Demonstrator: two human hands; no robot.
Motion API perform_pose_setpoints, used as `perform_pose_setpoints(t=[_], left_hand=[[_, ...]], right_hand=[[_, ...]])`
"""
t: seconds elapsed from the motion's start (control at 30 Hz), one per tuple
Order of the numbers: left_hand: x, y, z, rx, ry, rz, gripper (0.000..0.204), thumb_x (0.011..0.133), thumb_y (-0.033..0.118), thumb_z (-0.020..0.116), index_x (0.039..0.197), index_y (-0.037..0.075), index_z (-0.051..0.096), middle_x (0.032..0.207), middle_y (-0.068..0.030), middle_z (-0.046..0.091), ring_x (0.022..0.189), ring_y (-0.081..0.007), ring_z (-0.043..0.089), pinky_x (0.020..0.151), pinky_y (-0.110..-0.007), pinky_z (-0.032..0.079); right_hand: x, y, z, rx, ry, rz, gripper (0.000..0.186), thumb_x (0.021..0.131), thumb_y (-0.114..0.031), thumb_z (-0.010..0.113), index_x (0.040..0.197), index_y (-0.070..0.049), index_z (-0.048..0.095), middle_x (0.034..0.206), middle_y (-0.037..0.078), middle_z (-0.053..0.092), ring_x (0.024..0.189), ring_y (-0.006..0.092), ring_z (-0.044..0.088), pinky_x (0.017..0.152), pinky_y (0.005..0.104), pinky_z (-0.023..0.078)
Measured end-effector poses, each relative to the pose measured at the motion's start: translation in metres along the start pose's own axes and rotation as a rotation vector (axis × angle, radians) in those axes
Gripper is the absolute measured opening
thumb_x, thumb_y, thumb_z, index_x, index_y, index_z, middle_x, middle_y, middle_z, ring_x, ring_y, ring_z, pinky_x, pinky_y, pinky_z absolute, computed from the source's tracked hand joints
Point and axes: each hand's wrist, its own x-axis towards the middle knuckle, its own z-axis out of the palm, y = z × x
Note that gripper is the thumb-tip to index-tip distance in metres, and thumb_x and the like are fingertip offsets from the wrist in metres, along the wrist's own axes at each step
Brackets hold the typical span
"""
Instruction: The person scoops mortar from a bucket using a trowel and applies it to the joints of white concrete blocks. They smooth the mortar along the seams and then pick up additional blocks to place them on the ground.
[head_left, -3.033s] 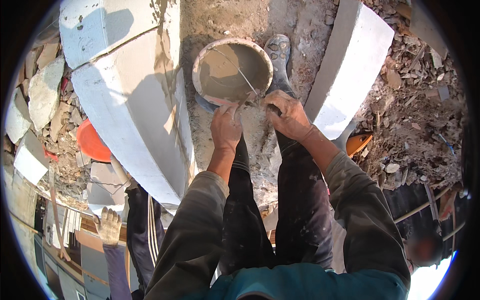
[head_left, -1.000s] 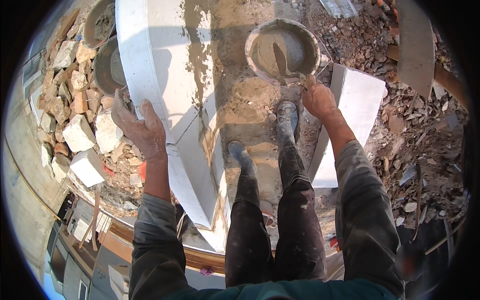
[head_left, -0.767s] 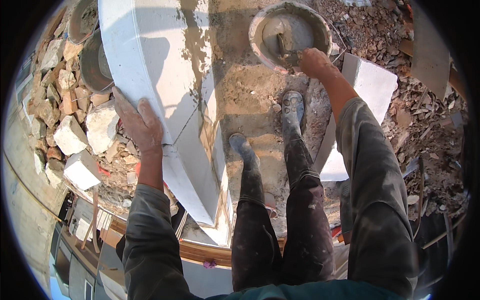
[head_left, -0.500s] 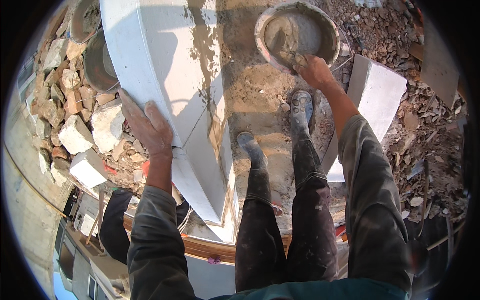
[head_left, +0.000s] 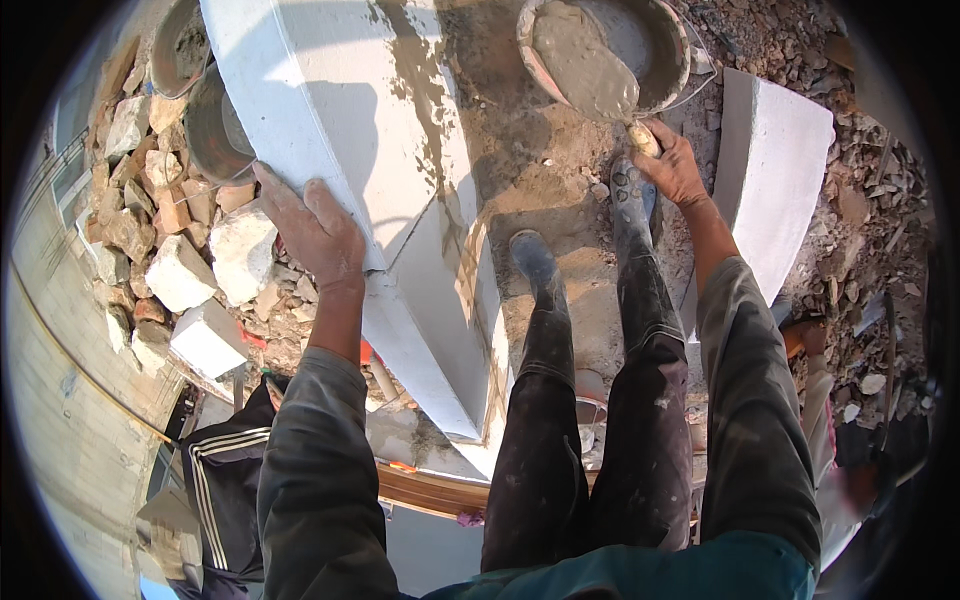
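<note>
right hand (head_left: 672, 165) clenched on trowel (head_left: 598, 82), blade likely up-left over pan (head_left: 668, 62) | left hand (head_left: 318, 228) flat, released, on white block (head_left: 330, 110)

Clad in grey-green long sleeves (head_left: 320, 470), mortar-spattered dark trousers (head_left: 590, 440), mud-caked dark rubber boots (head_left: 535, 265) and a teal hem at the waist.

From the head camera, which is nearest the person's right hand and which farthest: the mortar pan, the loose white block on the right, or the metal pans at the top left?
From the right hand:
1. Mortar pan, just above it.
2. Loose white block, to its right.
3. Metal pans, far left, past the big block.
</note>
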Motion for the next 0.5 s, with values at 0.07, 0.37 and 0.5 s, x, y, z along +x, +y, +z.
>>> perform_pose_setpoints(t=[0.07, 0.37, 0.5], left_hand=[[0.001, 0.000, 0.001, -0.004, 0.011, 0.008, 0.068, 0.093, 0.026, 0.041, 0.146, -0.012, 0.020, 0.140, -0.0361, 0.033, 0.128, -0.0469, 0.039, 0.108, -0.048, 0.032], [0.001, -0.014, 0.015, 0.118, 0.039, 0.088, 0.069, 0.097, 0.034, 0.040, 0.146, -0.012, 0.021, 0.139, -0.0338, 0.035, 0.127, -0.0453, 0.041, 0.105, -0.048, 0.036], [0.003, -0.011, 0.005, 0.096, 0.027, 0.048, 0.068, 0.097, 0.033, 0.039, 0.145, -0.013, 0.023, 0.137, -0.0331, 0.037, 0.125, -0.0451, 0.042, 0.103, -0.048, 0.038]], right_hand=[[-0.026, 0.011, 0.015, -0.084, 0.014, -0.139, 0.046, 0.071, -0.017, 0.074, 0.115, -0.004, 0.064, 0.095, 0.004, 0.067, 0.082, 0.0136, 0.058, 0.078, 0.0298, 0.049], [-0.146, 0.023, 0.196, -0.308, 0.106, -0.192, 0.059, 0.074, -0.020, 0.070, 0.128, -0.001, 0.053, 0.109, 0.024, 0.064, 0.096, 0.0396, 0.063, 0.084, 0.0420, 0.051], [-0.184, -0.024, 0.253, -0.338, 0.119, -0.127, 0.066, 0.073, -0.017, 0.069, 0.133, 0.001, 0.047, 0.112, 0.024, 0.060, 0.095, 0.0397, 0.062, 0.083, 0.0428, 0.051]])
